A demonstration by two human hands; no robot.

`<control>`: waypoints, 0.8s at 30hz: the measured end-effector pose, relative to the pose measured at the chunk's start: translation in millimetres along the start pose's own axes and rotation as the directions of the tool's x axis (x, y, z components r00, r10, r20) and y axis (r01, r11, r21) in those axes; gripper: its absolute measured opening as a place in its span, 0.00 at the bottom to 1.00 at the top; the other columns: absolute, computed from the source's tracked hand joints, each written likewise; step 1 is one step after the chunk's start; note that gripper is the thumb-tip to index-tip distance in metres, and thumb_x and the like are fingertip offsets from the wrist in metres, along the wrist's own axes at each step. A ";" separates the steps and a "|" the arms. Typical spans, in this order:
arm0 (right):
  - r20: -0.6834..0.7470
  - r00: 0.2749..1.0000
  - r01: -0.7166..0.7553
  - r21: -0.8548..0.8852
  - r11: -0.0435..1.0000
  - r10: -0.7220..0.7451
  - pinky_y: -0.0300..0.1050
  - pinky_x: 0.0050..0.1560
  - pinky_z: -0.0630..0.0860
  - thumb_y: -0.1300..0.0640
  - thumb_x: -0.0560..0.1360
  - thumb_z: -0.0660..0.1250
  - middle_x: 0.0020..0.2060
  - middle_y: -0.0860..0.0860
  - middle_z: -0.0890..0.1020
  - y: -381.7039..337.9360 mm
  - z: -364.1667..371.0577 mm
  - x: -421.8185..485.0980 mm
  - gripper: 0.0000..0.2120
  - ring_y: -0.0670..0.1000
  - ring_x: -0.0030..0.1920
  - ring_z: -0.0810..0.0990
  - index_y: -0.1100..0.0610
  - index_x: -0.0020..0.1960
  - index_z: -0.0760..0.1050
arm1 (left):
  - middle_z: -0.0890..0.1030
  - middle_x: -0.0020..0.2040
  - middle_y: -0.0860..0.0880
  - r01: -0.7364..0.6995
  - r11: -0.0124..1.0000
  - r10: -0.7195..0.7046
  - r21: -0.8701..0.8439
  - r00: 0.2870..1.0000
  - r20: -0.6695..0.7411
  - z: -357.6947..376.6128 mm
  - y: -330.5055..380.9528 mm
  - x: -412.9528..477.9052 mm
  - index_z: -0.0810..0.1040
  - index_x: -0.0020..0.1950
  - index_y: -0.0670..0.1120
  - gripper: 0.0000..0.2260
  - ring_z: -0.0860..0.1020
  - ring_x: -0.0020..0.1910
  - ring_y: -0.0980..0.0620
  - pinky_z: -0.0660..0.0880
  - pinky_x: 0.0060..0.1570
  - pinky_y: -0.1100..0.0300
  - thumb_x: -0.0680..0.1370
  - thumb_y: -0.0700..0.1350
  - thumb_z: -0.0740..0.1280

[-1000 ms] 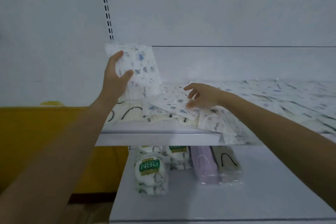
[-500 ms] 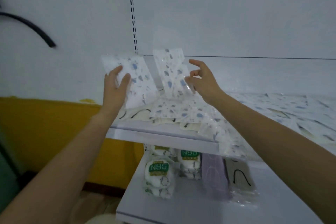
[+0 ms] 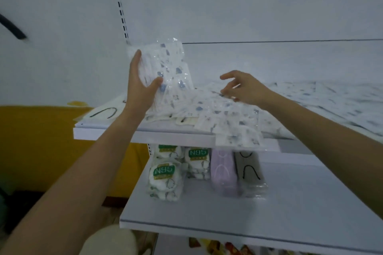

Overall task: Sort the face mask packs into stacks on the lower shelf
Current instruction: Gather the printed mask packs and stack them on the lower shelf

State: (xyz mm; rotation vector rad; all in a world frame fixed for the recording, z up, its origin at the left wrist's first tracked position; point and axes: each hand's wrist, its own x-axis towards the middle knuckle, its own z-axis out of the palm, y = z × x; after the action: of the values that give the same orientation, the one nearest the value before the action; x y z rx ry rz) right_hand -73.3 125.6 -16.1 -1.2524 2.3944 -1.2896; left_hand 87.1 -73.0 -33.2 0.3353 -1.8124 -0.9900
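Your left grip (image 3: pixel 141 87) pinches a bunch of blue-print mask packs (image 3: pixel 165 68) upright, thumb across the front, over the upper shelf (image 3: pixel 124 133). Right grip (image 3: pixel 244 89), at their 3 o'clock, has fingers spread, tips at the loose pack pile (image 3: pixel 217 114). Lower shelf (image 3: pixel 290 203), 6 o'clock: N95 stacks (image 3: pixel 164 174), purple stack (image 3: pixel 222 172), grey stack (image 3: pixel 249 172).

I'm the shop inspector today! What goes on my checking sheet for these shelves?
Surface: white upper shelf strewn with packs; white lower shelf holds a few.
Job's things: held packs upright; loose packs on upper shelf; N95 packs, lilac pack, grey pack side by side on lower shelf.
Clutter: coloured packets under lower shelf.
Hands: left hand grips held packs; right hand open, fingertips at loose packs.
Cables: blurred black strip on wall, maybe one.
Surroundings: yellow wall band, left.
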 end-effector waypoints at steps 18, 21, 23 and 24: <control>-0.181 0.962 -0.225 -0.091 0.970 0.206 0.37 0.37 0.71 0.62 0.73 0.66 0.51 0.52 0.74 23.6 21.1 -21.2 0.21 0.51 0.45 0.75 0.55 0.65 0.70 | 0.70 0.66 0.52 -0.017 0.998 0.022 -0.066 0.998 0.067 0.3 -8.9 8.6 0.68 0.69 0.46 0.23 0.68 0.67 0.54 0.63 0.69 0.60 0.76 0.36 0.67; -0.309 0.940 -0.163 -0.023 0.986 0.148 0.31 0.33 0.69 0.67 0.73 0.64 0.48 0.51 0.74 21.4 14.8 -13.8 0.15 0.50 0.45 0.74 0.55 0.58 0.76 | 0.70 0.64 0.52 -0.015 0.999 0.019 -0.046 0.996 0.088 -7.7 -10.5 12.1 0.69 0.68 0.48 0.21 0.68 0.65 0.54 0.63 0.70 0.56 0.76 0.37 0.66; -0.378 0.924 -0.056 0.002 0.998 0.053 0.30 0.34 0.68 0.68 0.73 0.66 0.45 0.50 0.74 13.4 3.9 -11.0 0.13 0.49 0.45 0.74 0.56 0.55 0.77 | 0.70 0.63 0.52 -0.015 1.000 0.018 -0.025 0.994 0.107 -10.3 -10.4 13.2 0.70 0.68 0.48 0.20 0.67 0.64 0.56 0.62 0.70 0.56 0.77 0.37 0.66; -0.401 0.916 -0.010 0.035 0.999 0.023 0.29 0.35 0.68 0.68 0.73 0.67 0.43 0.48 0.74 6.7 -1.3 -10.7 0.13 0.48 0.43 0.74 0.56 0.54 0.77 | 0.70 0.63 0.52 -0.011 1.000 0.013 -0.024 0.993 0.114 -10.6 -9.5 13.1 0.70 0.68 0.48 0.20 0.67 0.65 0.56 0.62 0.70 0.57 0.77 0.38 0.66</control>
State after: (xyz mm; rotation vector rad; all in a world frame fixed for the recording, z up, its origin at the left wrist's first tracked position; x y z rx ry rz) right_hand -71.1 136.1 -22.9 -1.0346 2.6264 -1.7166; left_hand 88.3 -92.1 -30.3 0.2576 -1.9016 -1.0393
